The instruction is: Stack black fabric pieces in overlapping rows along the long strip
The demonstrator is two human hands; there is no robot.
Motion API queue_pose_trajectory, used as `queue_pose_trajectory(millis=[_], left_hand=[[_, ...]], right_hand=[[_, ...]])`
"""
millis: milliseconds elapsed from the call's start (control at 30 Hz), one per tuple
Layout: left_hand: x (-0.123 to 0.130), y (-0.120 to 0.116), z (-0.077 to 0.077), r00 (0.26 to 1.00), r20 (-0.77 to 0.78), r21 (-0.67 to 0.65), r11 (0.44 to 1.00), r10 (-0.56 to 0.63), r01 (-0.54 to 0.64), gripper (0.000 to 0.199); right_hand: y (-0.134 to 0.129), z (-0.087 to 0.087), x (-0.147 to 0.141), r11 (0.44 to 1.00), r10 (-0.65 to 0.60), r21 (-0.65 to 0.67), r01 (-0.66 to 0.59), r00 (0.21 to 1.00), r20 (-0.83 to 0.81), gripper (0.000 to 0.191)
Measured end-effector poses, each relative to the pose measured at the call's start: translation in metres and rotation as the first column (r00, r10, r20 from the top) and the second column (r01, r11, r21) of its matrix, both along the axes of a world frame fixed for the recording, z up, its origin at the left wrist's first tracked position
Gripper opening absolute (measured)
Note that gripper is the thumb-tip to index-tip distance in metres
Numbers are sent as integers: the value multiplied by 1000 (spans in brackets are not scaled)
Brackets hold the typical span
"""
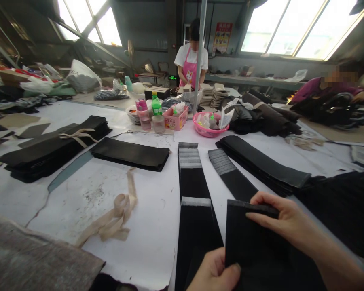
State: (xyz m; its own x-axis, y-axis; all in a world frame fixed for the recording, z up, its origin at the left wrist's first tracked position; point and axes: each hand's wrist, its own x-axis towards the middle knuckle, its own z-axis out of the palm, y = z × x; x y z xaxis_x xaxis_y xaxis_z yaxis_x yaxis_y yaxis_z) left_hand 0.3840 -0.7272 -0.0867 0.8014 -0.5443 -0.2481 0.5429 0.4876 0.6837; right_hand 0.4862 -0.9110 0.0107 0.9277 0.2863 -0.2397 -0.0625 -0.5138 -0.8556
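Note:
A black panel of sheet material (pixel 255 242) is held up at the lower right, between both hands. My right hand (pixel 280 216) pinches its top edge, thumb in front and fingers behind. At its left edge, my left hand (pixel 220 270) grips it with the thumb on the near face. Just left of it lie overlapping black strips (pixel 195 226) with pale grey bands across their ends. Another black strip (pixel 235 176) with a grey-streaked end reaches under the held panel from behind.
Black stacks (pixel 130 153) lie left, one tied bundle (pixel 57 145) beside them; another stack (pixel 263 165) lies right. A beige ribbon (pixel 118 214) curls on the white table (pixel 151 242). A pink basket (pixel 210 131), bottles and a metal pole (pixel 200 60) stand behind. Two people work farther back.

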Motion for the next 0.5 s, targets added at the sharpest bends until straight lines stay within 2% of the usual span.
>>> queue_pose_trajectory(millis=[133, 233, 333, 433, 500], left_hand=[[8, 27, 10, 986, -133, -62, 992, 99, -108, 45], [5, 44, 16, 975, -113, -30, 981, 189, -194, 47], [-6, 55, 10, 966, -79, 10, 969, 246, -246, 44], [-18, 65, -5, 981, -1, 95, 977, 194, -193, 49], [-22, 75, -14, 996, 66, 274, 958, 66, -82, 53]], right_hand=[[-7, -20, 13, 977, -62, 187, 106, 972, -225, 30], [2, -40, 13, 939, -16, 311, 146, 923, -384, 31], [20, -64, 6, 913, -3, 363, 185, 895, -447, 33], [42, -91, 2, 910, -32, 368, 191, 917, -397, 31], [56, -108, 3, 931, -59, 328, 159, 954, -294, 28]])
